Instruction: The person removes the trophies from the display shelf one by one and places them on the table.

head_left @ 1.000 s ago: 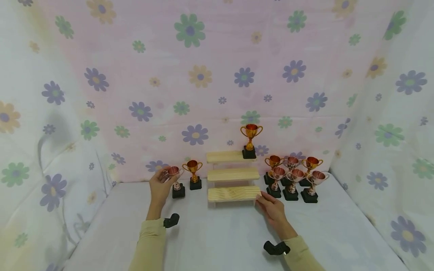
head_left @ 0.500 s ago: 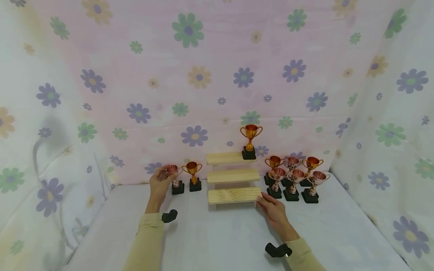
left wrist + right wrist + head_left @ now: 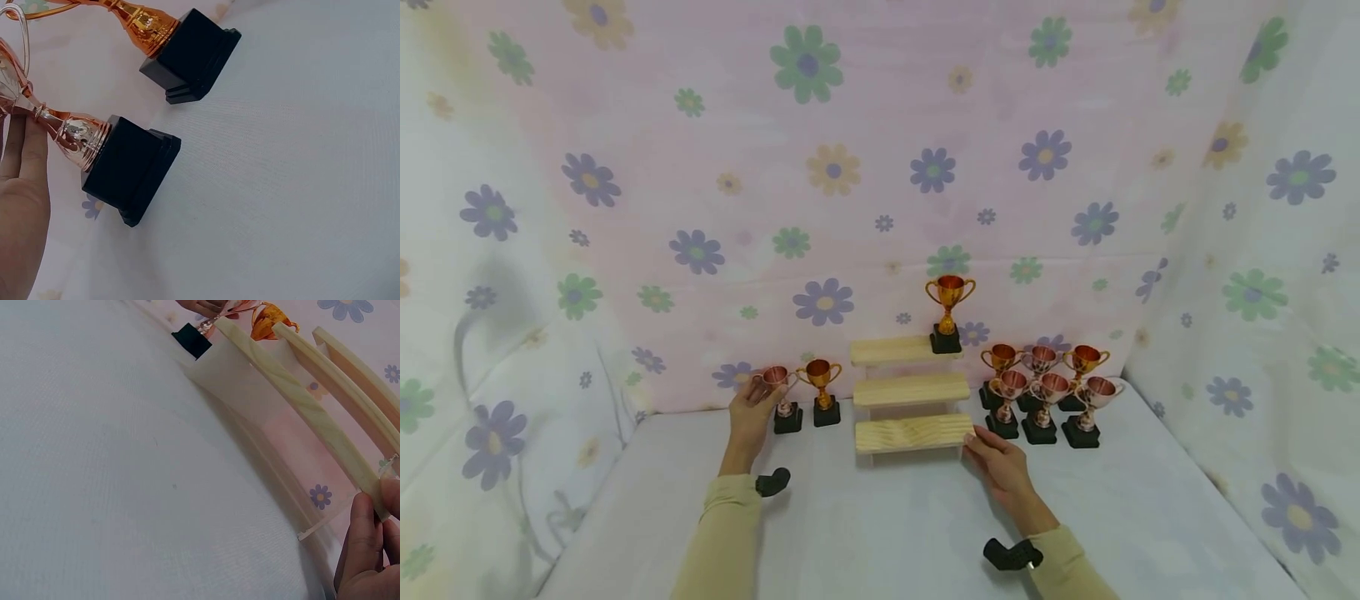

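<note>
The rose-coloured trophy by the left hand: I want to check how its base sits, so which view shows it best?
The left wrist view. There the rose trophy fills the frame, its black base flat on the cloth, left hand touching its stem. The head view shows it whole but small. The right wrist view catches only its base, far off.

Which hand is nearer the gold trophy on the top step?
Right. The right hand touches the bottom step's right end, below the gold trophy; the left hand holds a copper trophy further left.
</note>
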`<state>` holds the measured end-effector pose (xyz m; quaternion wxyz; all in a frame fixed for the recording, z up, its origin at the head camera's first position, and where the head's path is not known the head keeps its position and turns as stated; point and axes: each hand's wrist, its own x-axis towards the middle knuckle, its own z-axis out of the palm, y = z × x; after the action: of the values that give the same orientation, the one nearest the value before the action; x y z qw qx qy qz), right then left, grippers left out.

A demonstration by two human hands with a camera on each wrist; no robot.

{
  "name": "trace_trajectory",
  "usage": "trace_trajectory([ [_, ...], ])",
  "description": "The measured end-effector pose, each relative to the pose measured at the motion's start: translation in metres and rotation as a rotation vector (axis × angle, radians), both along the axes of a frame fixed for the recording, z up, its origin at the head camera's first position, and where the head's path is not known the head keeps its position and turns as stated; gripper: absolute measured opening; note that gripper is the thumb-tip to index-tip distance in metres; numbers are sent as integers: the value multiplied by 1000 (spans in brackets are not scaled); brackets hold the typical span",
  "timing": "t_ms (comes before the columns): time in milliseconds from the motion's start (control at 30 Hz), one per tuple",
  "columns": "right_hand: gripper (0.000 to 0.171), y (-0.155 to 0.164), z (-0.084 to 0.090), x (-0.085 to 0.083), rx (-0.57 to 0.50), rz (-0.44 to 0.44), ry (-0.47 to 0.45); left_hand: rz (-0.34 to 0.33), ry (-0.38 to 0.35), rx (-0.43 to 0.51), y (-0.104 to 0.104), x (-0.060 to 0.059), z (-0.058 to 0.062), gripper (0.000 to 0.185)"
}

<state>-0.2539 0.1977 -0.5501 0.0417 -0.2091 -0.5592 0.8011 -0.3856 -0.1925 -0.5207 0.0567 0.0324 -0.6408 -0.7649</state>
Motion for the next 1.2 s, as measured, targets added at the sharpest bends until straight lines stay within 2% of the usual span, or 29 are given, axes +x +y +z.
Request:
trace_trajectory([
  [233, 54, 0, 0, 0, -10, -3, 0, 25, 23, 7, 1, 0, -4, 55],
  [333, 53, -1, 1, 0, -17, -4, -10, 38, 13, -38, 0, 3, -3, 54],
  [467, 53, -1, 1, 0, -13, 1, -4, -10, -34, -143, -7, 11, 3, 68],
  [600, 53, -1, 2, 1, -17, -8, -1, -79, -20, -226, -18, 23, 7, 90],
  [700, 53, -1, 2, 1, -19, -12, -2, -60, 28, -284, -25, 32, 9, 99],
  [833, 53, -1, 2, 2, -13, -1, -6, 16, 86, -287, -29, 44, 16, 100],
  [967, 55, 1, 0, 2, -12, 4, -2, 90, 184, -241, -25, 51, 25, 92],
  [1067, 54, 1, 0, 1, -16, 1, 3, 142, 269, -231, -16, 56, 34, 78],
  [1133, 54, 1, 0, 1, -21, 2, 7, 159, 330, -222, -7, 58, 41, 67],
  [1200, 54, 1, 0, 1, -25, 5, 11, 147, 388, -214, 5, 59, 48, 58],
])
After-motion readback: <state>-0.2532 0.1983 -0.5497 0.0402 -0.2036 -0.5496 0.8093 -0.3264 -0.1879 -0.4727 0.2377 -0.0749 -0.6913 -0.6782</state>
